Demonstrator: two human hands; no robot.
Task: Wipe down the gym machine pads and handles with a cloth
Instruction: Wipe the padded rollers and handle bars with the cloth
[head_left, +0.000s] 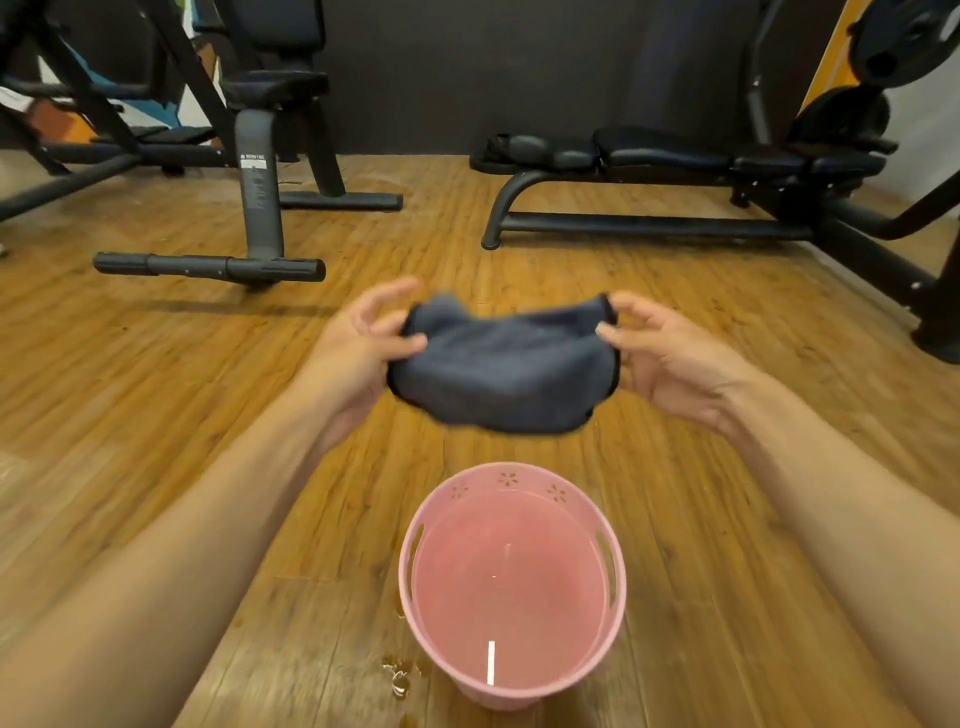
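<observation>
A dark grey folded terry cloth (501, 366) hangs in the air between both hands, above the wooden floor (156, 364). The left hand (358, 345) pinches its left end; the right hand (670, 358) pinches its right corner. Nearer, a pink plastic basket (511, 675) holds water. Black padded gym benches (665, 150) stand far behind.

Left forearm (182, 519): bare, enters from the lower left, angled up toward the centre.
Right forearm (831, 493): bare, enters from the lower right, mirroring it.
Left hand (358, 343): palm turned inward, thumb laid over the left end of a cloth (504, 374), fingers curled behind it.
Right hand (670, 358): palm inward, thumb and forefinger pinching the cloth's upper right corner, other fingers loosely curled.
Both hands level, apart.
</observation>
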